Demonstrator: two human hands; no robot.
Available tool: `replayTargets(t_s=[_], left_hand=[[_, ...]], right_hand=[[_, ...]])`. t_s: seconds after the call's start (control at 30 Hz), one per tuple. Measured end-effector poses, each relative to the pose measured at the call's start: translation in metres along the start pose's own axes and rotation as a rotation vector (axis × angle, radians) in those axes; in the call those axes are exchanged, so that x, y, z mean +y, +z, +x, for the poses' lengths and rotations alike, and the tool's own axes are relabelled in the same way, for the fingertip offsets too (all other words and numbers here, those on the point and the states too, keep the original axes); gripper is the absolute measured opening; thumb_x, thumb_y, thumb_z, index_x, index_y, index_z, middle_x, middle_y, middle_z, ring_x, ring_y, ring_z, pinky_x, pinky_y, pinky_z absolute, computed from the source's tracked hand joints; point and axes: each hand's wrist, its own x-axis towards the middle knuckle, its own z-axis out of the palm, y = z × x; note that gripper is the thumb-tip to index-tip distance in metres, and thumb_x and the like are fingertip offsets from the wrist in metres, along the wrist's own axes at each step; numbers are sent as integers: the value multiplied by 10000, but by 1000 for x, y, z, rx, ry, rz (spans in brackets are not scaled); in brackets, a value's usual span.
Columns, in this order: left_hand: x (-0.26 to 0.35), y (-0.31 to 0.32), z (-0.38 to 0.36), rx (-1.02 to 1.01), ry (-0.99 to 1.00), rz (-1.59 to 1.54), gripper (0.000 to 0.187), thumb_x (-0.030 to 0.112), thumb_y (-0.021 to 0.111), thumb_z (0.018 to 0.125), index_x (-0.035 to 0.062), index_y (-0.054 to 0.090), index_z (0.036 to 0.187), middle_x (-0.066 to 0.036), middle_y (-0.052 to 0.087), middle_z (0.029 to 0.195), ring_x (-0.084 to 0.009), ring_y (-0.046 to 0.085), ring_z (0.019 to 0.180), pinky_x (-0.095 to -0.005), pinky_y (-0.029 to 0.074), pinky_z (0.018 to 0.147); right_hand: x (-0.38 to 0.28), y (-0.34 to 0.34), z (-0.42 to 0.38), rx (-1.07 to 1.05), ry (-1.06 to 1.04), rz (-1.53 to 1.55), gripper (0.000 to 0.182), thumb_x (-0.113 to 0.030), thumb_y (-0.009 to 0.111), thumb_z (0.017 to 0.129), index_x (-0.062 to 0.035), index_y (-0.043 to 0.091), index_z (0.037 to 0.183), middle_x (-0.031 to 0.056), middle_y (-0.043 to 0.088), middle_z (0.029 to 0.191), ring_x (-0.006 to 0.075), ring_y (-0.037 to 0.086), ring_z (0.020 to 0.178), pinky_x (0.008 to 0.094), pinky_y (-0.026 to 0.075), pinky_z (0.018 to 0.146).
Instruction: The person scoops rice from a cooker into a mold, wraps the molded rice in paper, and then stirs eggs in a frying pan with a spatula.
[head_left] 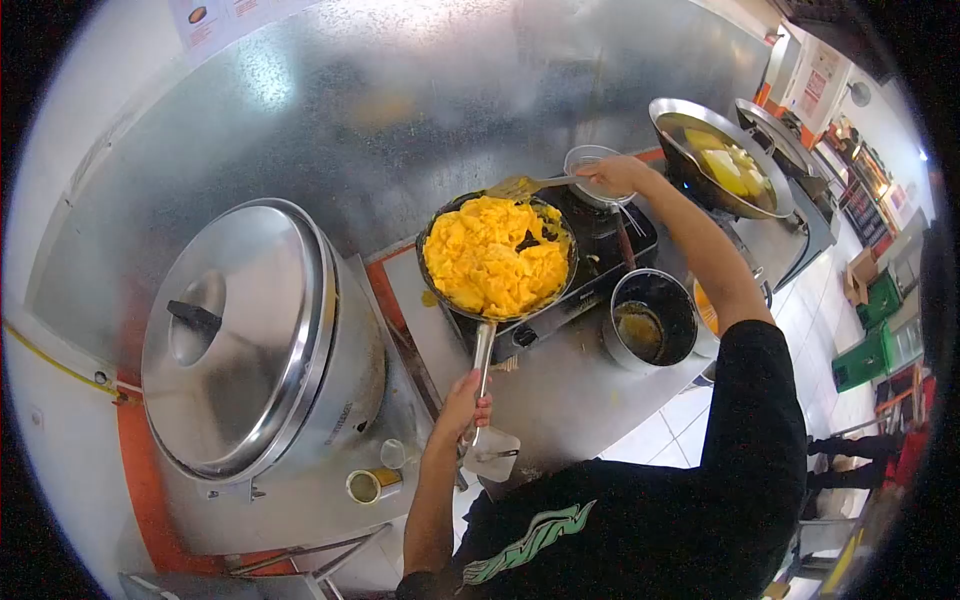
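A black frying pan [437, 285] full of yellow scrambled egg [494, 259] sits over a dark countertop stove [610, 250]. My left hand [466, 402] grips the pan's long metal handle near its end. My right hand [617, 174] reaches across the stove and holds the handle of a metal spatula [520, 186], whose blade rests at the pan's far rim. A few dark bits lie among the egg.
A large steel pot with a domed lid [235, 335] stands at left. A steel container [650, 318] sits right of the stove. Farther right is a wok [715, 155] with yellow food. A small cup [370, 485] lies near the counter's front. Steel wall behind.
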Motion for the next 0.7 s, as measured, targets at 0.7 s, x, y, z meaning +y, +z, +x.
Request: replayTargets(t_s=[0.7], left_hand=[[-22, 12, 31, -13, 52, -70, 371, 479, 429, 903, 131, 389, 1025, 5, 367, 597, -70, 315, 419, -230, 286, 354]], right_hand=[[-118, 44, -60, 75, 467, -12, 507, -123, 441, 853, -259, 344, 1332, 187, 609, 768, 356, 615, 742, 451, 490, 632]])
